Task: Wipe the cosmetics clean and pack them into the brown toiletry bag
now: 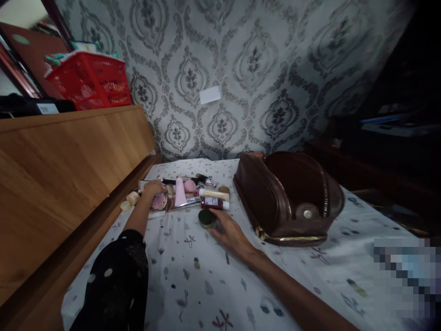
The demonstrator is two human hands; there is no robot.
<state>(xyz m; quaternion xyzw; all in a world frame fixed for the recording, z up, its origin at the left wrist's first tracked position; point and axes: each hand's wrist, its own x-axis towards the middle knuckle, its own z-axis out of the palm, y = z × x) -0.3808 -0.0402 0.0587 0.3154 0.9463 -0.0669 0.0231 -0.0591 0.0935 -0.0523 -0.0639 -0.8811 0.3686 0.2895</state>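
A bed (193,276) with a white printed sheet fills the view, with a tall wooden panel (62,165) along its left side. A red basket (91,80) sits on top of the panel. On the sheet a brown leather bag (275,193) lies on its side, unzipped and gaping. Just left of it is a cluster of cosmetics: a pink tube (179,191), a cream tube (213,194), a dark red bottle (212,202), a pink sponge (189,185) and a round compact (159,201). The left hand (154,187) rests on the far edge of that cluster, fingers curled down, and I cannot tell whether it grips anything. The right hand (229,232) lies loose and spread on the sheet, its fingertips against a small green jar (206,218), which stands in front of the cluster, near the bottle. The jar looks rigid, light and smooth-sided, so it would likely slip under a flat push on the soft sheet. A pinch across its lid rim seems the surest hold.
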